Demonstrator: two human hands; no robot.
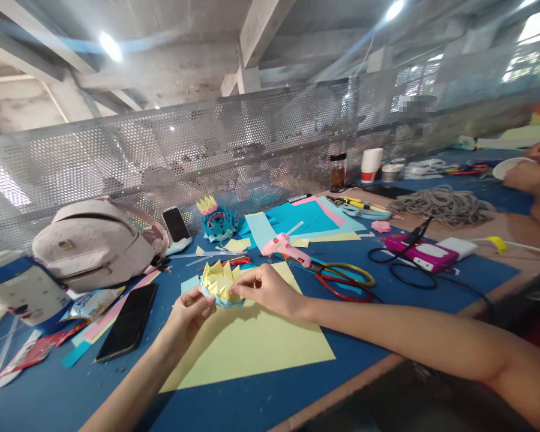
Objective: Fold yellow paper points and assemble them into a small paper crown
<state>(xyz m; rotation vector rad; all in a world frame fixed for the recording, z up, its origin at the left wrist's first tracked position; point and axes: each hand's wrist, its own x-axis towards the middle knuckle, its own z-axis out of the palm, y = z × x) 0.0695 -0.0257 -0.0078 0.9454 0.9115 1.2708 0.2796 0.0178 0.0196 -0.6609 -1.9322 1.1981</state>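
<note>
Between my two hands is a small paper crown point(219, 279), with yellow pointed strips inside a light blue zigzag base. My left hand point(192, 307) is closed on its left side, thumb at the near edge. The fingers of my right hand point(261, 288) pinch the yellow points on its right side. Beneath lies a large yellow paper sheet point(252, 348). Just beyond my right hand rests a pink glue gun point(285, 247), and scissors point(346, 277) with red and yellow handles lie to its right. A blue paper crown point(219, 223) with a yellow part stands farther back.
To the left are a black phone point(128, 323), a pale backpack point(99, 246) and a large cup point(22, 294). Blue paper point(297, 217) lies behind. A purple power strip point(420, 252), grey cord point(441, 204) and a jar point(337, 173) are on the right. Another person's arm point(522, 177) reaches in there.
</note>
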